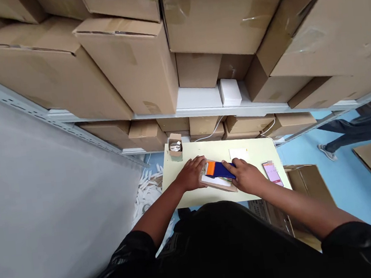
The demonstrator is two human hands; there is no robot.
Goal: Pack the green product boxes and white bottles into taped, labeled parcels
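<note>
My right hand (246, 176) is closed around a dark blue hand tool with an orange end (221, 170), which looks like a scraper. It lies low over a shallow brown tray-like piece (222, 187) with a white sheet and some green showing in it. My left hand (192, 174) grips the left edge of that piece, its fingers over the far corner. Whether the tool's orange end touches the piece I cannot tell. Both hands are above the pale yellow table (192, 199).
A small open carton (175, 147) stands at the table's back left corner. A phone (272, 174) and a white card (238, 153) lie on the right. Shelves of cardboard boxes (126, 65) rise behind. White strips (145, 195) litter the floor left; a person's legs (355, 131) show right.
</note>
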